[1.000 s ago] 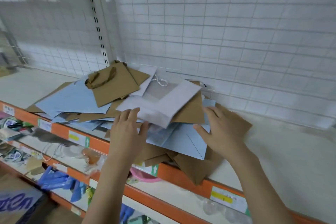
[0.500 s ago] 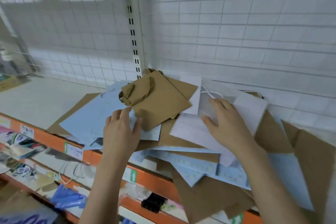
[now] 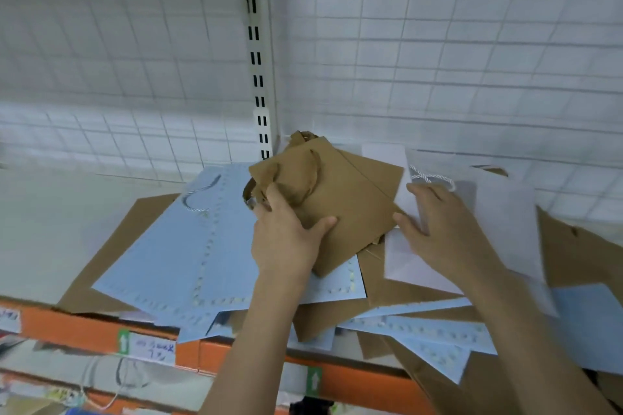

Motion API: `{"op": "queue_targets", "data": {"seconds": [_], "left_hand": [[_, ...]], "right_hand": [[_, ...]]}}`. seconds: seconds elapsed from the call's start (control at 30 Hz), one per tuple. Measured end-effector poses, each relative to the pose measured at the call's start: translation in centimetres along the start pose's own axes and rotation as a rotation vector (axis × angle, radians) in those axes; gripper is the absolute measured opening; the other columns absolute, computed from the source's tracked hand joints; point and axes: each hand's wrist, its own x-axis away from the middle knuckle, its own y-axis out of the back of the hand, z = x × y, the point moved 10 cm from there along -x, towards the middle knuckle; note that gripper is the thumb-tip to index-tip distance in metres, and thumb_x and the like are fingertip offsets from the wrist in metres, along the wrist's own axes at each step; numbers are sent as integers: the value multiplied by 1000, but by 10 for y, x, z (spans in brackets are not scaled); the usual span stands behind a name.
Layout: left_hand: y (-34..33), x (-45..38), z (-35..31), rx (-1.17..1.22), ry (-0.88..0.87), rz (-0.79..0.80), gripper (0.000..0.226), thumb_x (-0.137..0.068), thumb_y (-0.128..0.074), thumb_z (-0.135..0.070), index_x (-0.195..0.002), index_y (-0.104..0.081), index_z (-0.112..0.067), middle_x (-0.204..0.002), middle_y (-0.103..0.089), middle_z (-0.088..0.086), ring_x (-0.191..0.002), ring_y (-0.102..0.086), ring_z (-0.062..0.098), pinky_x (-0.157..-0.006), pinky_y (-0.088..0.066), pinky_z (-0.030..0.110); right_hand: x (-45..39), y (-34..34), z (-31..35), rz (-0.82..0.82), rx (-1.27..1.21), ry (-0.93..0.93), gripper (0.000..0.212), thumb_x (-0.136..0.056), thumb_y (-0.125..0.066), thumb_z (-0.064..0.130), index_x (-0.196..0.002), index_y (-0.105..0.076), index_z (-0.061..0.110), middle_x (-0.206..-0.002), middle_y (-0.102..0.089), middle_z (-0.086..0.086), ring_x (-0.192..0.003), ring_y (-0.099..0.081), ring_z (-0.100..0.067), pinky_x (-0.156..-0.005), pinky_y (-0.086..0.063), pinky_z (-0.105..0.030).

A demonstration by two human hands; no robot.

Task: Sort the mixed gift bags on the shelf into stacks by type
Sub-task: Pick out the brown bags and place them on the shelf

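A white shelf [image 3: 77,232] with an orange front edge [image 3: 67,330] carries a loose heap of flat gift bags against a wire grid back [image 3: 438,61]. Largest on top is a pale blue bag [image 3: 188,253] with a dotted border, lying over brown ones. Right of it a white bag [image 3: 499,219] with a twisted cord handle lies across more brown and blue bags. At the heap's middle sits a smaller brown bag [image 3: 350,205]. The left hand [image 3: 286,236] grips this brown bag at its near corner, thumb on top, fingers curled at its handle. The right hand [image 3: 438,229] rests flat on the white bag, fingers straight.
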Motion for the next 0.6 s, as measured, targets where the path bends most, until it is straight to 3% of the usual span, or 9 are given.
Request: {"op": "queue_targets", "data": {"seconds": [0.13,0.23,0.3,0.4,0.47,0.6], "left_hand": [[15,-9,-3,329,-102,-35,107,-69,-80,-29,-148,-9,-18,-145,-35,3,-125,-43,22,-96,-37,32],[35,-13,2,472,-108,-65,100,-73,-78,-21,-148,-13,-17,-128,-45,-8,-107,-46,7,-86,-34,18],[47,-15,10,506,-101,-85,94,-76,-75,-20,-148,-15,-19,-119,-44,-12,-100,-43,2,-83,-34,17],[63,-18,23,501,-116,-118,83,-82,-69,-21,-148,-18,-20,-133,-47,-8,-111,-49,9,-91,-39,22],[70,-17,32,490,-109,-127,78,-86,-65,-21,-148,-18,-20,-141,-43,-6,-121,-47,12,-92,-36,18],[75,-13,41,504,-89,-120,75,-90,-58,-20,-150,-12,-21,-142,-40,-7,-113,-43,2,-87,-31,10]], "right_hand": [[-9,8,3,-29,35,8,42,-91,-55,20,-129,-49,3,-128,-51,-14,-123,-45,-29,-103,-33,-32],[-26,5,10,-9,90,19,36,-93,-50,19,-126,-51,3,-124,-53,-14,-117,-47,-29,-98,-35,-34],[-41,0,19,11,114,32,37,-94,-49,23,-125,-52,4,-124,-53,-13,-117,-46,-28,-95,-37,-35],[-63,-15,33,111,113,44,50,-91,-51,39,-131,-46,10,-128,-49,-9,-123,-41,-25,-97,-35,-34],[-73,-29,37,220,134,34,66,-87,-53,52,-137,-37,11,-135,-44,-9,-127,-38,-26,-101,-37,-40],[-81,-52,36,387,100,-25,93,-78,-57,64,-147,-16,15,-148,-31,-11,-134,-31,-28,-106,-34,-43]]}}
